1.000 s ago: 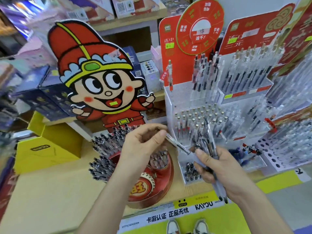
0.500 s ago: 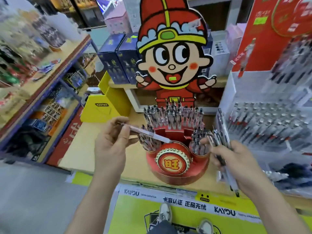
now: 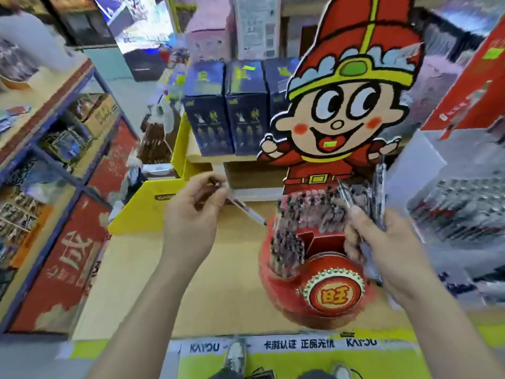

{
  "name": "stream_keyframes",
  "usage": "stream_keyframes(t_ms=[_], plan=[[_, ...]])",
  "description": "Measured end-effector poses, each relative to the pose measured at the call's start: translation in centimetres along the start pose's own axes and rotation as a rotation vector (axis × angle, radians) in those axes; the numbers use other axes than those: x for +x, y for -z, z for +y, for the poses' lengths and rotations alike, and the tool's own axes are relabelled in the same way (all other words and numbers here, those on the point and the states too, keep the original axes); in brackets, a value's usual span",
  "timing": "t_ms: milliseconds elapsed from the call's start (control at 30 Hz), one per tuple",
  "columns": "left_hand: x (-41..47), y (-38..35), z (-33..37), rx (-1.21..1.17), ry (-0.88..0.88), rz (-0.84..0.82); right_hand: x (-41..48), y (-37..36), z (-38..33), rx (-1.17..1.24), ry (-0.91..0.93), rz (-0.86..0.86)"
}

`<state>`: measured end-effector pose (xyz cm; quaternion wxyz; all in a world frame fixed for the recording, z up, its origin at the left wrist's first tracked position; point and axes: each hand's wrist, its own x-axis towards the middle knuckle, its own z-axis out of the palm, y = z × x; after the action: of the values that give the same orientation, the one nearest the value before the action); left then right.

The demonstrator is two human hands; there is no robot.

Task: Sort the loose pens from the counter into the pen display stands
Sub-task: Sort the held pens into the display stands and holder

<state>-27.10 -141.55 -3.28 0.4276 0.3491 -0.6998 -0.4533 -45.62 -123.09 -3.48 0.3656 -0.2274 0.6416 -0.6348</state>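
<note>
My left hand (image 3: 191, 214) pinches a single clear pen (image 3: 243, 207) that slants down to the right, its tip close to the left side of the red round pen stand (image 3: 281, 294). The stand sits on the counter and is packed with several upright pens (image 3: 306, 214). Behind it rises a cartoon cutout (image 3: 344, 105) of a figure in a red hat. My right hand (image 3: 390, 244) grips a bundle of pens (image 3: 374, 192) just right of the stand, ends pointing up. The frame is blurred by motion.
A white tiered pen display (image 3: 459, 203) stands at the right edge. A yellow box (image 3: 144, 206) sits left of the stand on the wooden counter (image 3: 164, 283). Dark blue boxes (image 3: 226, 110) line the back. A shelf unit (image 3: 54, 138) runs along the left.
The view has swung left, away from the white display and onto the red stand. My left hand drew the single pen out of the bundle and carried it left of the stand.
</note>
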Motion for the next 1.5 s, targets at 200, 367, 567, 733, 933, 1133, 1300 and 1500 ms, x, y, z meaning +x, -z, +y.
stream_keyframes(t_ms=[200, 367, 567, 733, 933, 1133, 1300, 1500], plan=[[2.5, 0.3, -3.8, 0.033, -0.037, -0.218, -0.8, -4.4, 0.2, -0.006, 0.045, 0.143], [3.9, -1.5, -5.5, 0.077, -0.071, -0.301, -1.4, -4.9, 0.2, -0.006, 0.052, 0.193], [4.8, -3.4, -6.5, 0.208, -0.187, -0.401, -0.6, -5.7, -0.7, -0.019, 0.029, 0.216], [5.8, -4.4, -6.6, 0.298, -0.387, -0.638, 0.2, -6.7, -1.3, -0.032, -0.034, 0.219], [6.7, -5.8, -6.7, 0.338, -0.453, -0.861, 1.1, -6.3, -0.8, -0.112, -0.084, 0.104], [7.1, -5.9, -6.6, 0.373, -0.505, -0.883, 1.5, -7.0, -0.9, 0.166, -0.093, 0.113], [7.1, -5.5, -6.0, 0.334, -0.336, -0.939, 1.5, -7.4, -0.5, 0.197, -0.103, 0.09], [7.1, -3.9, -2.0, 0.066, 0.041, -0.67, 1.2, -7.4, -0.5, 0.199, -0.146, 0.024]])
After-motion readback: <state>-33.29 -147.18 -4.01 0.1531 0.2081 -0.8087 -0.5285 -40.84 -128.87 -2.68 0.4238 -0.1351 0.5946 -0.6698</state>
